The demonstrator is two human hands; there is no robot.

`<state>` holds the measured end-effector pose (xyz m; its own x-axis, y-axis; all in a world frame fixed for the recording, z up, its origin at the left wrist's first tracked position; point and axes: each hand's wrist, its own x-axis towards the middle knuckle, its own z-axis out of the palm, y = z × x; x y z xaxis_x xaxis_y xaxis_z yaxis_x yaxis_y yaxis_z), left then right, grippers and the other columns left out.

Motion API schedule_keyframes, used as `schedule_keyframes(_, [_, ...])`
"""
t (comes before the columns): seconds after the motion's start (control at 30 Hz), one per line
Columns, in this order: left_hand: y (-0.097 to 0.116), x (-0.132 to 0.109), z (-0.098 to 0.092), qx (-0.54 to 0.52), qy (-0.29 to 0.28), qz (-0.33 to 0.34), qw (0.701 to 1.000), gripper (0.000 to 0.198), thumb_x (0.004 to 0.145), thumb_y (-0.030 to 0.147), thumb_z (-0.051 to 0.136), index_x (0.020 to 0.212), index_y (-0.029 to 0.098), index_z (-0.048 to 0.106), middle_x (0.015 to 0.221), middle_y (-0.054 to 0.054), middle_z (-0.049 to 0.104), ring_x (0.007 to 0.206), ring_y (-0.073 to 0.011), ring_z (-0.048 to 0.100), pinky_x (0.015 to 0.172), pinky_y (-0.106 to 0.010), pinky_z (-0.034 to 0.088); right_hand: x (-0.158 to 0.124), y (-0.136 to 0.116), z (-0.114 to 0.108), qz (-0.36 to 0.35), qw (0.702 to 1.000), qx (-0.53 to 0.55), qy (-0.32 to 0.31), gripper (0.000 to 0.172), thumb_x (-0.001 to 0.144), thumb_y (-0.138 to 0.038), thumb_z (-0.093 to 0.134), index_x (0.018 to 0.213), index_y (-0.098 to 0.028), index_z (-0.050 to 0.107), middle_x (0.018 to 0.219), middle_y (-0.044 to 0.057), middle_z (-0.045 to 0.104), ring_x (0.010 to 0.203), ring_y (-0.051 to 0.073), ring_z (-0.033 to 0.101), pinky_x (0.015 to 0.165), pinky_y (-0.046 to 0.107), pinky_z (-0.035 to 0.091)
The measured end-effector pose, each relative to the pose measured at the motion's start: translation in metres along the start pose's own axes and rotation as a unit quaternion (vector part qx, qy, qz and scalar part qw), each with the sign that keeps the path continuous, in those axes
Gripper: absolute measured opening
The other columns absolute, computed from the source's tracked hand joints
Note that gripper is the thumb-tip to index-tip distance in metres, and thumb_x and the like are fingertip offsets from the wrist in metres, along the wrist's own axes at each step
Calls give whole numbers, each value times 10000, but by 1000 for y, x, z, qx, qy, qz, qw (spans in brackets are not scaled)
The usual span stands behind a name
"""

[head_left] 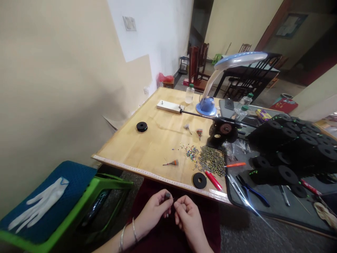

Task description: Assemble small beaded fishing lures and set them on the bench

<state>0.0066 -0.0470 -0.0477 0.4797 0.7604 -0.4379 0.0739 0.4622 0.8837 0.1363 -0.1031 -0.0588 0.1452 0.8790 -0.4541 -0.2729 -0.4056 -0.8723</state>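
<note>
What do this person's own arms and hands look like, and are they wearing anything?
Both the left hand and right hand are ungloved, with no sleeves showing. Two slim, silver-coloured bracelets circle the left wrist area; none show on the right.

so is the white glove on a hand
No, the white glove lies on the blue pad; left hand and right hand are bare.

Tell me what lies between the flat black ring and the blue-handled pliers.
In the head view, a red tube, then a long silver tool.
</note>
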Motion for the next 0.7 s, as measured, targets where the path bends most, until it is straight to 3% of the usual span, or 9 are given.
schedule_keyframes(0.4, [1, -1, -2, 70, 31, 55, 995, 211, 779, 375, 598, 719, 184, 529, 645, 45, 486, 579, -118, 437, 559, -228, 383, -5, 3, 5, 91, 993, 54, -45, 370, 706, -505, 681, 679, -189, 490, 361, -90, 496, 270, 18, 238, 296, 139, 100])
schedule_keyframes(0.7, [1, -2, -4, 138, 49, 115, 983, 107, 807, 272, 555, 738, 189, 548, 705, 3, 558, 711, -166, 519, 704, -263, 442, -2, 7, 5, 94, 991, 85, -50, 380, 693, -504, 695, 675, -189, 483, 356, -93, 492, 262, 11, 231, 290, 135, 100])
